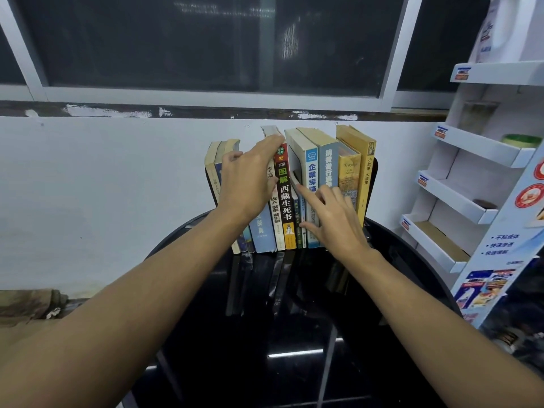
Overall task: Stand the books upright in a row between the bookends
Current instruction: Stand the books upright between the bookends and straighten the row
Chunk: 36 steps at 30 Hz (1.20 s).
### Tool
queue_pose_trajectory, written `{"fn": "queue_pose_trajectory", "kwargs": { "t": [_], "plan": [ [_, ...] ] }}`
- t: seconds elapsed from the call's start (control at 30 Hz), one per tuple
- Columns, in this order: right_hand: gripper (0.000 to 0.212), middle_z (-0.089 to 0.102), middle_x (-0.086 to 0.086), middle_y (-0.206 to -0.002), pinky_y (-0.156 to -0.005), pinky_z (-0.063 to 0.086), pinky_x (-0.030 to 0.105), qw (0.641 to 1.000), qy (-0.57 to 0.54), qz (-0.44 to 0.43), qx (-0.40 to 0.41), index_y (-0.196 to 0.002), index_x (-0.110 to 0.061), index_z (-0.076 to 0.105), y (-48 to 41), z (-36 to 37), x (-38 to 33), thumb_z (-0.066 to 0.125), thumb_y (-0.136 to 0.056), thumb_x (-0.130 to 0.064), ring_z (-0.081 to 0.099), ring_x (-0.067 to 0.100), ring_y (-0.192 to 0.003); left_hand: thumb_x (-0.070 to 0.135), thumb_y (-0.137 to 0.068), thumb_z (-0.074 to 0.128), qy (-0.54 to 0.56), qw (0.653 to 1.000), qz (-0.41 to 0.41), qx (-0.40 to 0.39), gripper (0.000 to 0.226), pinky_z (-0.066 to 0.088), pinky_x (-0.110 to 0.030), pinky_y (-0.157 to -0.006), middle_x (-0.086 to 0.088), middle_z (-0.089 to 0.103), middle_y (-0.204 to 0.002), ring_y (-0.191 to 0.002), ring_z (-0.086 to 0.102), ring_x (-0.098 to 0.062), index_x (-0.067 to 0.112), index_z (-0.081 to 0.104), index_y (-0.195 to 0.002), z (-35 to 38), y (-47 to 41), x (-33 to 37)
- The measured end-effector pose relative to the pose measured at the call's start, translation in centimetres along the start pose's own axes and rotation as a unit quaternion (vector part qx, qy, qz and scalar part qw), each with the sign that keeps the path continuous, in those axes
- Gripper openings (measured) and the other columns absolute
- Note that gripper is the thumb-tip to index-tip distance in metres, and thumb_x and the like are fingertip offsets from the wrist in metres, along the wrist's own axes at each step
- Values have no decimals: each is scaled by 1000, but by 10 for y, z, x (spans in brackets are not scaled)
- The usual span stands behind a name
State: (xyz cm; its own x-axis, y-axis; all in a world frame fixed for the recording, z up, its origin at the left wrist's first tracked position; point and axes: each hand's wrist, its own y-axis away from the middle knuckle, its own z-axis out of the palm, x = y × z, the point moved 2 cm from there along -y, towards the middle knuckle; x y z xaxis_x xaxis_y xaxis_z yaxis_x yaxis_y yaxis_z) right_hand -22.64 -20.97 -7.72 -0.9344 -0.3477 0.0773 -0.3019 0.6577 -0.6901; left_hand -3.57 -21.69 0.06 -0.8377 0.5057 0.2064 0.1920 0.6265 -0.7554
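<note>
A row of several books (312,184) stands upright on a round black table (294,319) against the white wall. A black bookend (374,175) shows at the row's right end, and a dark edge of another bookend (206,178) at the left end. My left hand (250,181) lies spread over the spines on the left, with one fingertip touching the top of a tall pale book (269,131). My right hand (332,216) points its index finger at a short, set-back book (295,179) in the middle of the row. The right-hand books lean slightly left.
A white cardboard display rack (471,184) with tiered shelves stands to the right of the table. A dark window (206,42) runs above the wall. The glossy tabletop reflects the books.
</note>
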Motion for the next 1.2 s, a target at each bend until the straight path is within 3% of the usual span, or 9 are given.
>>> {"fn": "queue_pose_trajectory", "kwargs": {
  "t": [0.2,0.47,0.63,0.77,0.93,1.07,1.2],
  "plan": [
    [88,49,2,-106,-79,47,41,999,-21,-1,-24,-156,-22,36,1,-5,2,83,-82,-29,46,20,-98,16,-83,79,-3,1000,2,-2,72,34,-45,-109,13,56,-145,-123,59,-19,31,43,-144,0,-1,1],
    [72,47,-1,-107,-81,45,39,998,-51,11,-39,-152,-25,41,-2,-11,2,76,-90,-27,43,16,-100,15,-84,77,-4,1000,12,-1,70,33,-44,-109,13,57,-143,-120,61,-19,32,41,-142,-1,0,1],
    [75,43,-5,-112,-91,41,38,994,-65,20,-81,-158,-30,27,-1,-14,0,67,-95,-35,40,14,-108,18,-84,77,-4,1000,23,-12,79,27,-43,-112,10,47,-153,-125,58,-17,27,34,-150,0,4,3],
    [74,44,-7,-116,-94,39,38,991,-88,6,-97,-158,-30,24,1,-25,-2,63,-96,-39,44,13,-112,24,-90,71,-18,999,39,0,86,8,-46,-125,3,28,-165,-147,32,-13,21,22,-160,3,18,4],
    [53,52,-2,-116,-95,49,43,992,-121,-37,-19,-147,-21,47,-9,-53,-3,62,-97,-32,52,13,-109,21,-89,72,36,998,23,52,89,0,-61,-124,-2,5,-171,-158,-2,-21,21,20,-161,0,65,5],
    [45,56,1,-124,-99,49,39,981,-144,-127,4,-141,-16,54,-37,-82,-18,60,-99,-29,52,12,-114,24,-90,74,44,998,-31,40,90,-1,-67,-121,-1,-4,-171,-157,-10,-23,22,19,-161,7,99,-10],
    [42,56,0,-135,-103,46,43,964,-129,-231,-8,-144,-20,52,-84,-97,-44,52,-104,-31,52,16,-124,28,-92,72,18,999,-32,11,90,1,-70,-120,-1,-9,-171,-157,-12,-24,23,15,-162,19,107,-24]
  ]
}}
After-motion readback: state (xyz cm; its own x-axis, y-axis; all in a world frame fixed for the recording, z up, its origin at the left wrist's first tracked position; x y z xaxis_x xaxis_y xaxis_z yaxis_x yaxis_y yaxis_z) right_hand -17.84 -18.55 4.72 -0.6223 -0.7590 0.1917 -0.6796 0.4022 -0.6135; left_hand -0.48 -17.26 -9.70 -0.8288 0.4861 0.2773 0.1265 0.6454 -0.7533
